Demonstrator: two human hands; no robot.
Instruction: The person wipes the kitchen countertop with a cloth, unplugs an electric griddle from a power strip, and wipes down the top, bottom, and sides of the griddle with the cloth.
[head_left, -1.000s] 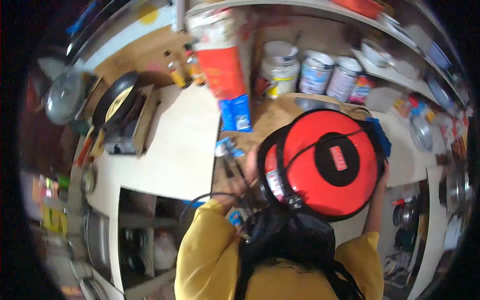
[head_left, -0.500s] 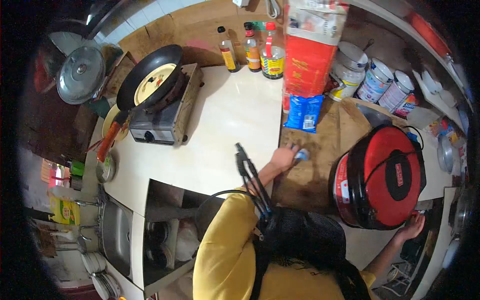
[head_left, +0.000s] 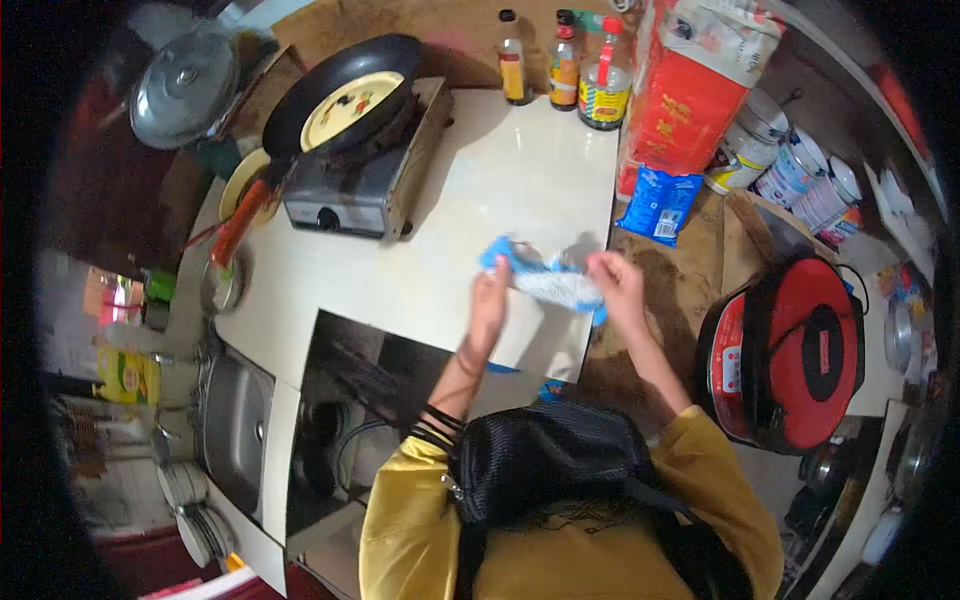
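Observation:
Both my hands grip a crumpled blue and white packet (head_left: 555, 287) and stretch it between them over the white counter. My left hand (head_left: 488, 300) is closed on its left end. At the right end, the fingers of my right hand (head_left: 618, 285) pinch the packet. A full blue packet (head_left: 660, 203) lies beyond my right hand, against a tall red and white bag (head_left: 688, 100). The red and black round appliance (head_left: 790, 355) rests to the right, untouched.
A black pan (head_left: 345, 95) with something flat and pale in it sits tilted on a gas stove (head_left: 345, 190). Three bottles (head_left: 563, 65) stand at the back. Several cans (head_left: 790, 165) are at the right, a sink (head_left: 238, 430) at the lower left.
My right hand has left the red appliance and come to the packet. My left hand has lifted the crumpled packet from the wooden board. The view has shifted, with the stove now higher.

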